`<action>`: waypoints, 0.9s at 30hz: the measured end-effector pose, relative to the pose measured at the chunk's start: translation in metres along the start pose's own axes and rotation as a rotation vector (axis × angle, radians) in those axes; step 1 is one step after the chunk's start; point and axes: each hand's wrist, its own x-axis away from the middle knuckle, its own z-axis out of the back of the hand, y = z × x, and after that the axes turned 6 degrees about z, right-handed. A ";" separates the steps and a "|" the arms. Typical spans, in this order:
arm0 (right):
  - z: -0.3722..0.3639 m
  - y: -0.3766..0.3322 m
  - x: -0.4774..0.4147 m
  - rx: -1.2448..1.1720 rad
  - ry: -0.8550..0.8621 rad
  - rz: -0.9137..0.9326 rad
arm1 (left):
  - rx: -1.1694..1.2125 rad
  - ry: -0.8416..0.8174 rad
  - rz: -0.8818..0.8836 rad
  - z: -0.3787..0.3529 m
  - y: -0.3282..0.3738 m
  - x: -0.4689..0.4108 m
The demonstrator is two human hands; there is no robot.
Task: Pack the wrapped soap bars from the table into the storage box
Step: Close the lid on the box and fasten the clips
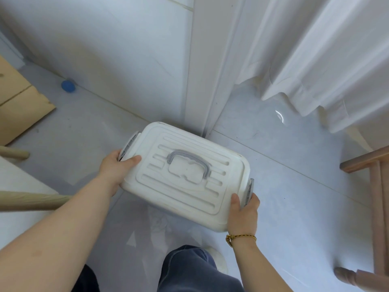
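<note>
Knee in dark trousers (189, 270) nearest. My left hand (117, 171) and right hand (244, 213) each in closed grip on opposite ends of storage box (185, 178), held above floor, lid on. Rigid smooth plastic, likely light; end latches safest hold. Soap bars not visible.

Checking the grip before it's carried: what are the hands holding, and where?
Both hands hold the white storage box, lid on: left hand at its left end, right hand at its right end, beside the grey latches.
</note>
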 end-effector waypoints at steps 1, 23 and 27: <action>-0.001 0.001 0.000 0.013 0.005 0.000 | -0.013 0.014 -0.029 -0.001 -0.001 0.001; -0.004 0.000 0.001 0.323 -0.020 0.084 | -0.937 0.262 -0.366 -0.004 0.007 0.016; 0.004 -0.002 0.002 0.462 -0.089 0.080 | -1.188 0.171 -0.435 -0.001 0.012 0.028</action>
